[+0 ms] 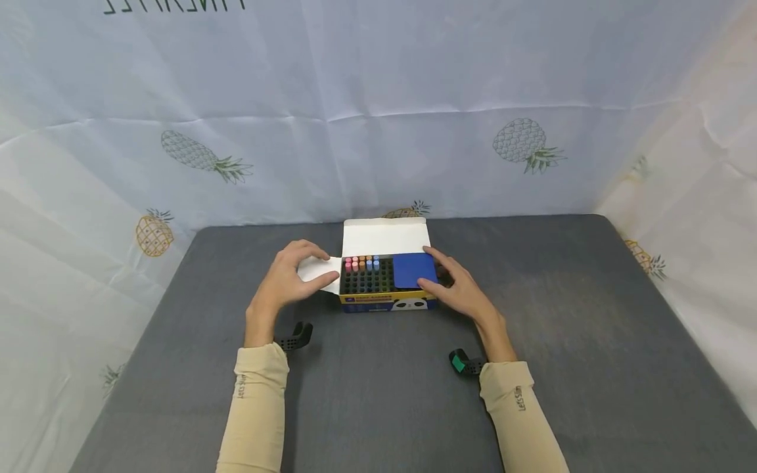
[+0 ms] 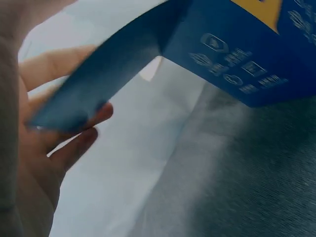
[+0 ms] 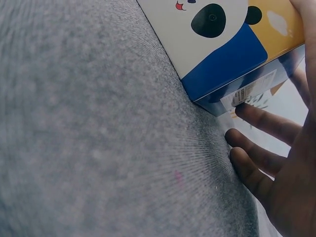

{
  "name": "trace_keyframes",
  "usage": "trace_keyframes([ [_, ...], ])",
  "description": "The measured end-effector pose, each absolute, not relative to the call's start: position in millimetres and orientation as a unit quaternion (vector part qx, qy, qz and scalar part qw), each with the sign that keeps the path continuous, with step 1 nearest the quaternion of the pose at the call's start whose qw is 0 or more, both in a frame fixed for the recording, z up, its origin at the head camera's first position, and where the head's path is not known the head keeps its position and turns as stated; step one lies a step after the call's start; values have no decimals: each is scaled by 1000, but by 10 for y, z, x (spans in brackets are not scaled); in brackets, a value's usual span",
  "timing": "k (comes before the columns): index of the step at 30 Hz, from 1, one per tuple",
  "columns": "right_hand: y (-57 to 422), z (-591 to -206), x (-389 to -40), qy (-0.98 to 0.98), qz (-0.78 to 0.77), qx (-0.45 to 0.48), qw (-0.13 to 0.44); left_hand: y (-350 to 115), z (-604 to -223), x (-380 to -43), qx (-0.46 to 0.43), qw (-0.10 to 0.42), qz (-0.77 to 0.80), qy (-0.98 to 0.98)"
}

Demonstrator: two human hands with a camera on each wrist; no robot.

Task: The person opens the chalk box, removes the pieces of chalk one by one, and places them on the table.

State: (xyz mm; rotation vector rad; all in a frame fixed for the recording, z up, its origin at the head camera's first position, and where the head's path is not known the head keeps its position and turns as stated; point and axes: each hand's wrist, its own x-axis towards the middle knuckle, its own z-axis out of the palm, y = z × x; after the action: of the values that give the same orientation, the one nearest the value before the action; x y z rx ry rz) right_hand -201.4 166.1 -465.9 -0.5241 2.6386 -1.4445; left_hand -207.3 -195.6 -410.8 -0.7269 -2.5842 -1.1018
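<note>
A box of markers [image 1: 387, 302], blue and yellow with a panda face, sits on the table with its white lid [image 1: 386, 236] raised at the back. Several markers [image 1: 362, 263] with pink, orange-brown and blue ends stand in its black holed tray [image 1: 361, 284]. My left hand [image 1: 291, 276] is at the outspread left flap [image 1: 311, 269], its thumb over it and fingers behind. At the other end, my right hand [image 1: 464, 292] touches the blue right flap [image 1: 414, 270], which covers part of the tray. Its lower fingers extend beside the barcoded end panel [image 3: 249, 89].
The dark grey table [image 1: 378, 394] lies beneath the box. A pale pineapple-print curtain [image 1: 355, 157] hangs behind it and at both sides. Black wrist mounts [image 1: 298, 336] sit on both wrists near the cream sleeves.
</note>
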Motion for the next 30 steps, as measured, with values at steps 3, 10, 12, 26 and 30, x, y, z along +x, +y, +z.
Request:
trace_keyframes([
  [3,1669,-4654,-2013,863,-473,-172,43,-1934,-4164,-2057,-234,90,-335,-908],
  [10,1665,-4638,-2001,865,-471,-170,44,-1849,-4341,-1994,-223,40,-333,-915],
  [12,1664,-4633,-1995,865,-470,-168,46,-1824,-4389,-1984,-221,34,-350,-910],
  [26,1649,-4651,-2018,863,-472,-175,44,-1700,-4648,-1990,-213,54,-424,-879],
  [30,1669,-4651,-2012,862,-475,-174,43,-1662,-4683,-2012,-226,84,-423,-874],
])
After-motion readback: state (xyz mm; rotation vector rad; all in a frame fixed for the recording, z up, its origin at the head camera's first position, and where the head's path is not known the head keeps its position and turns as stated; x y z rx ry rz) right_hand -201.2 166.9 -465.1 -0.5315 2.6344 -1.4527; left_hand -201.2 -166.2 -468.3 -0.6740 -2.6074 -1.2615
